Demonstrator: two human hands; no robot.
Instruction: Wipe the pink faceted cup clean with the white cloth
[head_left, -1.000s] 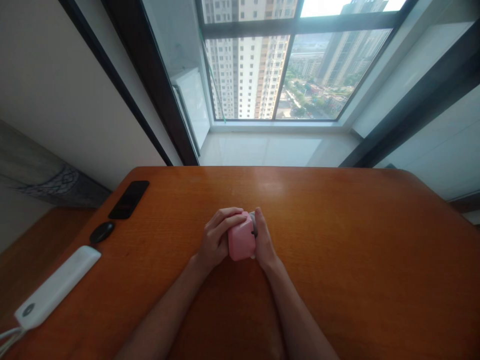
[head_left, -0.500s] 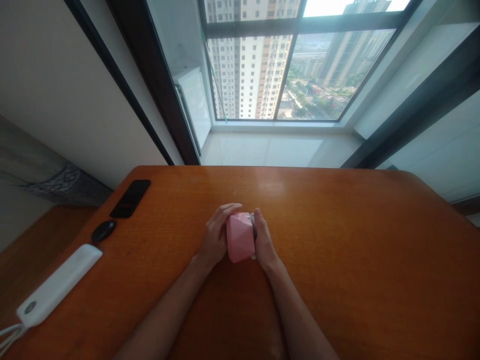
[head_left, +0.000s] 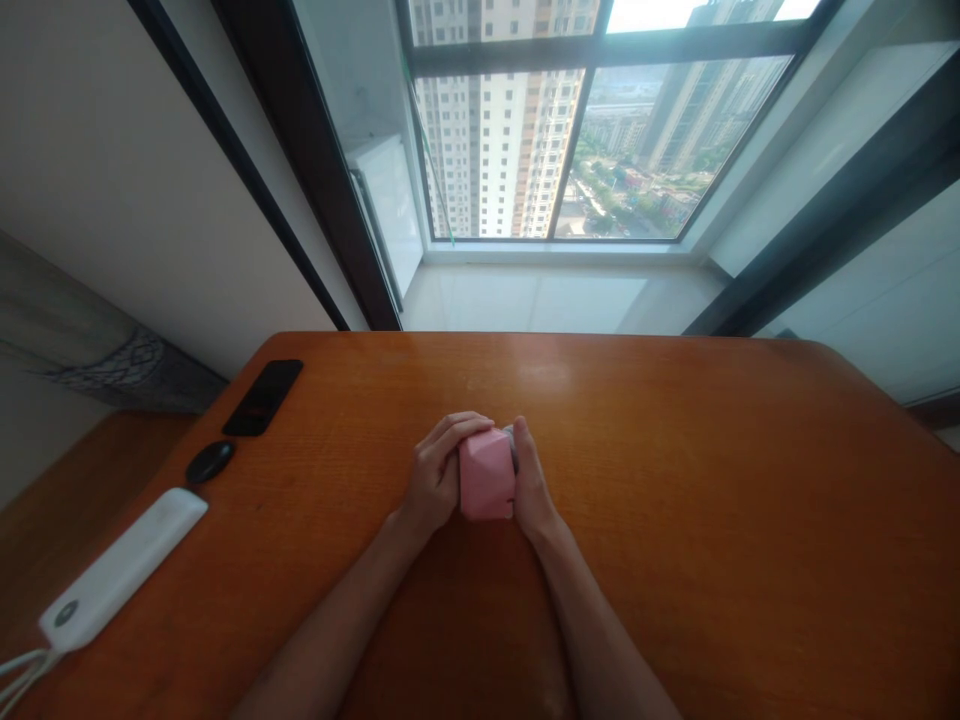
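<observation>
Between my two hands is a pink faceted block-shaped object [head_left: 487, 478], with a grey-white part just showing at its right side. I cannot make out its exact kind. My left hand [head_left: 439, 470] wraps its left side, fingers bent over the top edge. Against the right side presses my right hand [head_left: 532, 485], thumb pointing up and away from me; its other fingers are hidden. Whether the object rests on the wooden table [head_left: 712, 500] or is held just above it, I cannot tell.
Along the table's left edge lie a black phone [head_left: 264, 398], a black computer mouse [head_left: 211, 462] and a white power strip [head_left: 124, 570] with white cords at its near end. Beyond the far edge is a window [head_left: 570, 150] between dark frames.
The pink object has turned a little and shifted slightly right, so less of its grey-white side shows. My left fingers have moved further over its top.
</observation>
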